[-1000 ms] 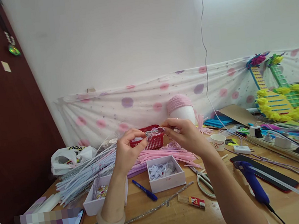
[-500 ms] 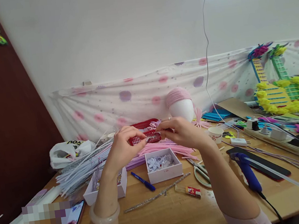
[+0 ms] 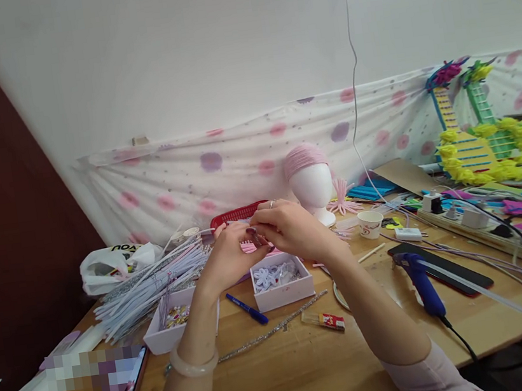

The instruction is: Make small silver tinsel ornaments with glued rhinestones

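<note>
Left hand [image 3: 228,254] and right hand [image 3: 291,227] meet at fingertips; from where I stand, can't tell what they're pinching, if anything. White box [image 3: 286,295] of pale flowers [image 3: 265,278] sits near them, red basket [image 3: 232,216] behind.

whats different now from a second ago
The right hand has moved left to meet the left hand; the gap between them has closed. Any grasp or release is hidden. The pen, glue gun and white head stayed put.

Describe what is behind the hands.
Behind the left hand and right hand, a basket and mannequin head show; the hands cover much of the basket's front and contents.
</note>
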{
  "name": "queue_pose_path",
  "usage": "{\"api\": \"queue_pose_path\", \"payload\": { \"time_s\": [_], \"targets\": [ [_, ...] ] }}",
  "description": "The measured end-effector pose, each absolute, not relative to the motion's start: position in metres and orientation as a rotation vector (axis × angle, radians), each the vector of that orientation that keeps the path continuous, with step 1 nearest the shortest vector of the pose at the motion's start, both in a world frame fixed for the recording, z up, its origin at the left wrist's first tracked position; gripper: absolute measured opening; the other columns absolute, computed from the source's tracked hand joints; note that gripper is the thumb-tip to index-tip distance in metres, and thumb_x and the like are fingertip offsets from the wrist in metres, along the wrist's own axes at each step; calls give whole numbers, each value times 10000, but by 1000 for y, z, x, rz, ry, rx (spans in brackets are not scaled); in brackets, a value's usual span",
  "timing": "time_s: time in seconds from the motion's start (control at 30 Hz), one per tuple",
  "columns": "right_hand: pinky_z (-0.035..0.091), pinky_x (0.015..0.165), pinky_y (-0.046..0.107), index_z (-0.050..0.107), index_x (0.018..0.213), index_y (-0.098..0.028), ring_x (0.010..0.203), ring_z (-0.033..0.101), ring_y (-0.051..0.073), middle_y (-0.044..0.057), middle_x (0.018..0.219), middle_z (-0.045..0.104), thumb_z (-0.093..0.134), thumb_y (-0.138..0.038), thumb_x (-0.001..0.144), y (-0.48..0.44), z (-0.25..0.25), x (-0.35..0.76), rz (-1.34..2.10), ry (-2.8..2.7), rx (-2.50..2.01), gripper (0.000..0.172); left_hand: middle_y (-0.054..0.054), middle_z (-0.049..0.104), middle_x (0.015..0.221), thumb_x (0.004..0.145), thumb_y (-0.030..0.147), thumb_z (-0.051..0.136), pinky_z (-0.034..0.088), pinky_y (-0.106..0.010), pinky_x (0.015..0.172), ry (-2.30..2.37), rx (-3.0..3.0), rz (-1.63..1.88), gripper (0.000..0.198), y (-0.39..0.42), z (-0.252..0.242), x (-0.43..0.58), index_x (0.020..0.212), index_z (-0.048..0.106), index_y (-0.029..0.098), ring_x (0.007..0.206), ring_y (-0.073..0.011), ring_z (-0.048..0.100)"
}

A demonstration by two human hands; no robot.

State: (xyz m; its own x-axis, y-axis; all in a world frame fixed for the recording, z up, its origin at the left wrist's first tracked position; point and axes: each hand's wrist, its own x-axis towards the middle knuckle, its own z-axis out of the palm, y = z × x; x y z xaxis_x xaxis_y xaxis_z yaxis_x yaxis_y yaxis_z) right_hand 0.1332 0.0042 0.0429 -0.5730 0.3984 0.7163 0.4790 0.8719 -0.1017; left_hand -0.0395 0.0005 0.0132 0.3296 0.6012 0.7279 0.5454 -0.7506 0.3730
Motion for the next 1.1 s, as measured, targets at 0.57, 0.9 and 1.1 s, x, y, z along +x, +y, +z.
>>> {"api": "queue_pose_path", "payload": {
  "time_s": [0.57, 0.9, 1.1],
  "targets": [
    [316, 706, 306, 672, 819, -170, 740, 555, 191, 58, 773, 656, 474, -132, 942, 3, 45, 134, -305, -2055, -712, 237, -20, 674, 656, 731, 216, 748, 470, -296, 644, 918, 2187, 1531, 154, 4, 14, -31, 596, 682, 188, 697, -200, 613],
    [368, 673, 306, 710, 823, -172, 704, 567, 192, 55, 739, 664, 523, -177, 921, -2, 50, 145, -112, -1931, -690, 211, -33, 708, 699, 608, 260, 906, 464, -273, 652, 814, 1796, 1726, 173, 7, 22, -58, 669, 772, 170, 692, -176, 613],
    [368, 637, 290, 708, 817, -171, 672, 562, 174, 40, 710, 673, 537, -187, 928, -8, 48, 142, 5, -1993, -677, 204, 0, 695, 703, 593, 298, 921, 466, -254, 718, 615, 1491, 1909, 214, 11, 19, -50, 667, 761, 175, 704, -136, 603]
  ]
}}
